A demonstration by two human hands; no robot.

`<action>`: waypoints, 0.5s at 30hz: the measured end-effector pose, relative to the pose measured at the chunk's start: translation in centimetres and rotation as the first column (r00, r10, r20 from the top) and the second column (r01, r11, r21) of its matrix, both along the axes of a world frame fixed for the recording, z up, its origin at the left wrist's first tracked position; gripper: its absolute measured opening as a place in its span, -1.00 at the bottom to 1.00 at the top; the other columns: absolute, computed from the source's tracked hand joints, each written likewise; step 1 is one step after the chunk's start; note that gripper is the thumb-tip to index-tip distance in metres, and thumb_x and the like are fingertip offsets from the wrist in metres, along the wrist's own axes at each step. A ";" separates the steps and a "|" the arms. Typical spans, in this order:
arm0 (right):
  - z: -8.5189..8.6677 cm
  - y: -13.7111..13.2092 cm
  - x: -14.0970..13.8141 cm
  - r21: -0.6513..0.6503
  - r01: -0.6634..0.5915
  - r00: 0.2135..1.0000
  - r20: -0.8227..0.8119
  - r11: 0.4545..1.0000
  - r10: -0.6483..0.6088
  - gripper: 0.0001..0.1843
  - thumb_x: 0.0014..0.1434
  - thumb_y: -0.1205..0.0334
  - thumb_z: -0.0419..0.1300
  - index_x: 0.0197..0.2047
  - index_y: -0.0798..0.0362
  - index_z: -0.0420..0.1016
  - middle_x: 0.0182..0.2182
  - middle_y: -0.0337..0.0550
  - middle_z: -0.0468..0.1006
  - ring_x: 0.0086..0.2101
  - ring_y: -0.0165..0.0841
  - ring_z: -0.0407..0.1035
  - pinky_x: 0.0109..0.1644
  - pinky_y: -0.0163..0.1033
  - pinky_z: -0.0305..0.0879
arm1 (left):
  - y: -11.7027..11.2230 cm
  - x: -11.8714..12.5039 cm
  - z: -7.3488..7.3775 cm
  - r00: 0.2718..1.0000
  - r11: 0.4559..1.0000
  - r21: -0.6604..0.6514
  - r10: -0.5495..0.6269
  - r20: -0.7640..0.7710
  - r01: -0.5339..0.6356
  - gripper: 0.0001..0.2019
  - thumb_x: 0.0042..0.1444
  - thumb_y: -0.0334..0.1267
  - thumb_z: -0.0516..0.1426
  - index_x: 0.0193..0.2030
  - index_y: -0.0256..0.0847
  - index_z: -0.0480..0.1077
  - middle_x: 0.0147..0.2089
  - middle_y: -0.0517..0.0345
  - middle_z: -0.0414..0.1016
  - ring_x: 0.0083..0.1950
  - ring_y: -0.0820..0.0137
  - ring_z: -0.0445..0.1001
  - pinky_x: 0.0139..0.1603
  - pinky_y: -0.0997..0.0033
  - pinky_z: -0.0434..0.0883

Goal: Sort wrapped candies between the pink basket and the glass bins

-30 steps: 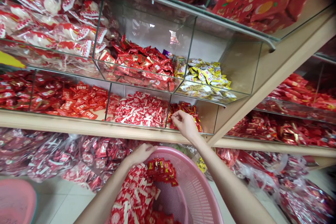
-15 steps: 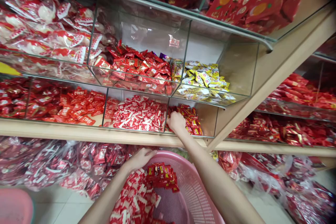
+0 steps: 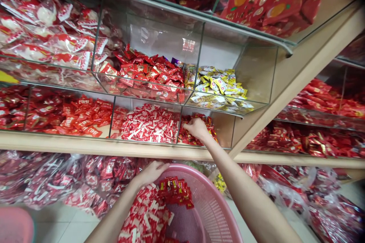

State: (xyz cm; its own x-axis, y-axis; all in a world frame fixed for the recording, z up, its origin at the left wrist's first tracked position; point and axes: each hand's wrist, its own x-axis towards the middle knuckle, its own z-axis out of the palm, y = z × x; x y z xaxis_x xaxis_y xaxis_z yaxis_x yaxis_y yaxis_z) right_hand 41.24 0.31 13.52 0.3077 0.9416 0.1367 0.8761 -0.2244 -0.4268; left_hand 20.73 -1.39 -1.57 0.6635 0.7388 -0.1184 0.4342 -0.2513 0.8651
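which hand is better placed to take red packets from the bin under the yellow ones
Probably the right: the right hand is at those red packets; the left hand is at the pink basket.

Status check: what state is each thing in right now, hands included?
Pink basket: partly filled.
Left hand: resting on the basket's rim.
Right hand: in the lower bin, fingers bent; grip unclear.
Red-and-white packets: heaped in the basket.
Yellow-and-white packets: heaped above the lower bin.
Bagged packets: in clear plastic.

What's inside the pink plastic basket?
The pink plastic basket holds red-and-white wrapped candies at left and a smaller heap of red packets with yellow print. The left forearm and piles cover whatever lies beneath.
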 end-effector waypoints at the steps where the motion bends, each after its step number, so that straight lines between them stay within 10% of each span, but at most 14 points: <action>1: 0.2 -0.1 0.2 -0.021 -0.030 0.998 -0.050 0.999 0.029 -0.67 0.00 0.05 0.13 -0.60 0.13 0.41 -0.65 -0.16 0.43 -0.57 -0.46 0.30 -0.51 -0.40 0.10 | 0.0 0.0 0.0 1.000 1.000 0.001 0.001 0.001 -0.001 -0.39 0.04 0.21 -0.12 -0.28 -0.30 0.49 -0.32 0.15 0.52 -0.29 0.31 0.36 -0.25 0.42 0.24; 6: 0.3 -0.5 -0.3 -0.288 -0.134 0.963 -0.265 0.948 0.055 -0.62 -0.01 -0.01 0.18 -0.59 0.16 0.41 -0.73 -0.25 0.36 -0.71 -0.53 0.12 -0.61 -0.39 0.06 | 0.0 -0.1 0.1 1.000 1.000 -0.008 -0.002 0.012 0.002 -0.40 0.04 0.21 -0.11 -0.27 -0.29 0.49 -0.29 0.13 0.54 -0.27 0.29 0.38 -0.23 0.42 0.25; 15: -0.2 0.3 -2.9 -0.269 0.096 0.975 0.218 0.958 -0.037 -0.57 0.07 0.05 0.11 -0.06 0.14 0.44 -0.10 0.15 0.48 -0.11 -0.21 0.39 -0.15 -0.25 0.29 | 0.0 0.0 -0.1 1.000 1.000 0.023 -0.012 0.013 0.012 -0.42 0.08 0.18 -0.12 -0.30 -0.29 0.49 -0.27 0.13 0.54 -0.27 0.29 0.40 -0.23 0.42 0.25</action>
